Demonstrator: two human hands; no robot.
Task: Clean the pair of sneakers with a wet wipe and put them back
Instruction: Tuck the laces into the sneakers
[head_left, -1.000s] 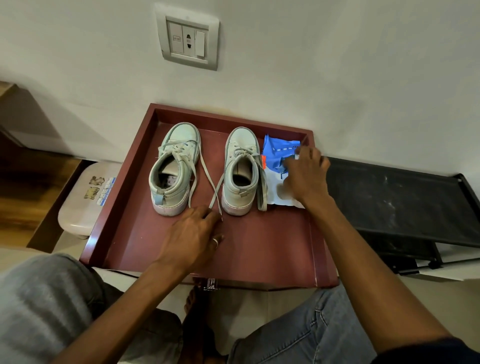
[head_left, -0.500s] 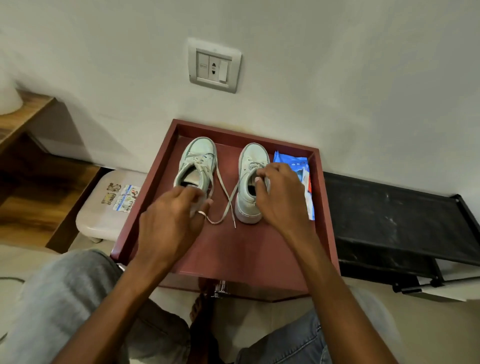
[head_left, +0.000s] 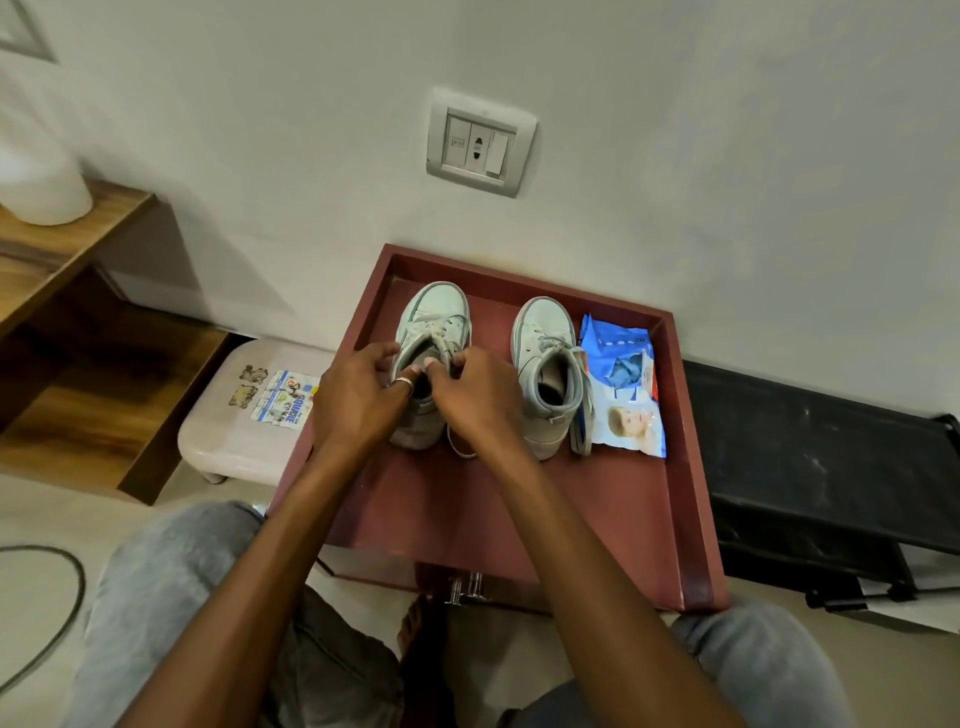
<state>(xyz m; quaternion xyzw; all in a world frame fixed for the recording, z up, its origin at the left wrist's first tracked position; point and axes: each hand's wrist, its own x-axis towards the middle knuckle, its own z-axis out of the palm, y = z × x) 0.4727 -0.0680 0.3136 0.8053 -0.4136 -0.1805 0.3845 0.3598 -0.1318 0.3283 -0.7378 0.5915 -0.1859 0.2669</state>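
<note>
Two pale mint sneakers stand toes to the wall on a dark red tray. Both my hands are at the left sneaker. My left hand, with a ring on one finger, grips the left side of its collar. My right hand pinches the right side of the collar by the laces. The heel is partly hidden behind my hands. The right sneaker stands untouched beside it. A blue wet wipe pack lies flat to its right.
A black low rack adjoins the tray on the right. A white plastic stool with stickers sits left of it, then a wooden shelf. A wall socket is above. My knees are below the tray.
My right hand left the wipe pack, passed over the right sneaker and came to the left sneaker. My left hand rose from the tray floor onto that sneaker's collar.
</note>
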